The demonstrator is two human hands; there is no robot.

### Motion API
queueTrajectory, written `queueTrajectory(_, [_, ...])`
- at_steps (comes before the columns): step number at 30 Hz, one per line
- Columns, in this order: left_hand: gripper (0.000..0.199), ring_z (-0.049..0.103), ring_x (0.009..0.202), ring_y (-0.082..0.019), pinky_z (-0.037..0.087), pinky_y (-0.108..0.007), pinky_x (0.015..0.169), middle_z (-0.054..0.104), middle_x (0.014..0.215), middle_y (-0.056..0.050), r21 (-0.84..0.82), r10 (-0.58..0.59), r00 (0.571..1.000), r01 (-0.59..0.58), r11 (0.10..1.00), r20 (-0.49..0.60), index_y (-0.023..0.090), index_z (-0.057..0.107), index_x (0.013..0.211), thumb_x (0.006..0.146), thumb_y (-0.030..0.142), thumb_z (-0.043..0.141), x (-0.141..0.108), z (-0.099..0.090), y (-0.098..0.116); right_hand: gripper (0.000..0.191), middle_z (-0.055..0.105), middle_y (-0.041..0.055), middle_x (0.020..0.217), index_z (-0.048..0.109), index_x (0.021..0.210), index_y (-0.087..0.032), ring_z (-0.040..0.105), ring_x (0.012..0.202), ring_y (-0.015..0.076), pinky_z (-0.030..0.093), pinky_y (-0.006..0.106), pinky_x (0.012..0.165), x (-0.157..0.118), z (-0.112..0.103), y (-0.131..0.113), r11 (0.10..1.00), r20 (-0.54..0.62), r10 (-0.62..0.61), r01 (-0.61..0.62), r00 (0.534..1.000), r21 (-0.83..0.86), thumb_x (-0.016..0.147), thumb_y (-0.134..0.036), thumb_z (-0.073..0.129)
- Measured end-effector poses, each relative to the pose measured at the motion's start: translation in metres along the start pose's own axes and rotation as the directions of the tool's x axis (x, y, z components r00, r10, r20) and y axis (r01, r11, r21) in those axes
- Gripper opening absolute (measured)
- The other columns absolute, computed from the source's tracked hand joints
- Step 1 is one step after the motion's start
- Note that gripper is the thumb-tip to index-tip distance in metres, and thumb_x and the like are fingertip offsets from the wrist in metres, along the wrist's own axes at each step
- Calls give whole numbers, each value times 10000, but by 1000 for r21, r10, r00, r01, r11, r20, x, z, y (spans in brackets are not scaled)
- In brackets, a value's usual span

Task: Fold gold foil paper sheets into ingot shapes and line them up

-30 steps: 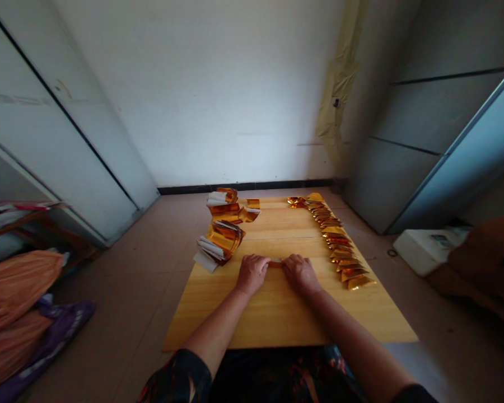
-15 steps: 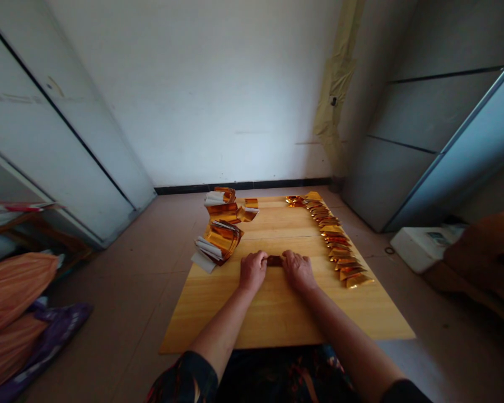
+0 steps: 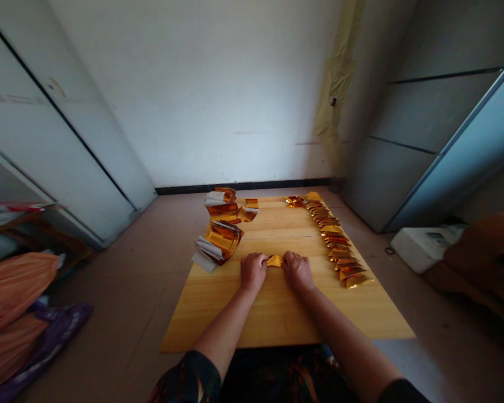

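Note:
Between my two hands, over the middle of the wooden board (image 3: 277, 313), is a small folded piece of gold foil paper (image 3: 274, 261). My left hand (image 3: 253, 271) is closed on its left end, and my right hand (image 3: 297, 270) is closed on its right end. The fingertips are partly hidden behind the knuckles. A row of folded gold paper pieces (image 3: 338, 243) runs down the board's right side. On the left lie stacks of gold foil sheets with pale backs, the nearer stack (image 3: 223, 240) fanned and curled.
A farther stack of gold sheets (image 3: 222, 211) lies at the back left, beside a small gold sheet (image 3: 251, 203). White wall (image 3: 235, 112) rises behind the board. Grey cabinet (image 3: 403, 157) and white box (image 3: 420, 246) stand right; orange and purple bags (image 3: 21, 296) lie left.
The paper between my hands looked dark and flat before; now its bright gold face shows, peaked upward in the middle. Both hands have stayed almost in place.

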State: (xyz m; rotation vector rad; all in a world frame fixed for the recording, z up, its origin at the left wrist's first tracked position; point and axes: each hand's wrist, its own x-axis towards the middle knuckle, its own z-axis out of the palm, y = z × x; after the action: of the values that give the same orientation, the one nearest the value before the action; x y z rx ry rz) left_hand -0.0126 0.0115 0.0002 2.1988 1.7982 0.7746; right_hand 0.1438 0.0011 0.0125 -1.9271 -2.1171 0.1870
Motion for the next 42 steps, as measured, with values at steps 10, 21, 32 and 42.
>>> queueTrajectory(10, [187,586,888,-155,338,-272,754,695,885,-5,41,-100,995,99,994,30,235,675,851,803,124,532,4,-4,7,113,671,38,921,577,912,-200,595,871,136,299,238,695,6,-3,1,1000,67,27,-27,997,4,891,-213,466])
queueTrajectory(21, [222,550,907,-188,339,-295,734,677,895,-33,133,-168,985,162,978,35,263,702,879,815,143,527,3,-4,16,126,690,25,941,628,895,-219,617,841,134,343,216,675,13,-16,1,999,147,31,-34,989,20,865,-259,513])
queueTrajectory(32, [236,487,940,-210,323,-339,788,602,891,-66,208,-38,997,23,978,72,308,723,892,846,215,511,-2,-5,12,163,612,53,963,600,917,-214,541,932,160,314,254,702,-1,-5,-1,991,25,-23,26,999,-130,924,-261,445])
queueTrajectory(42, [242,519,935,-204,323,-345,813,622,851,-66,167,93,981,-122,978,172,287,726,898,809,172,533,6,-10,1,156,599,55,972,601,913,-210,500,944,177,295,275,728,-1,0,3,989,3,-91,91,996,-114,919,-226,446])
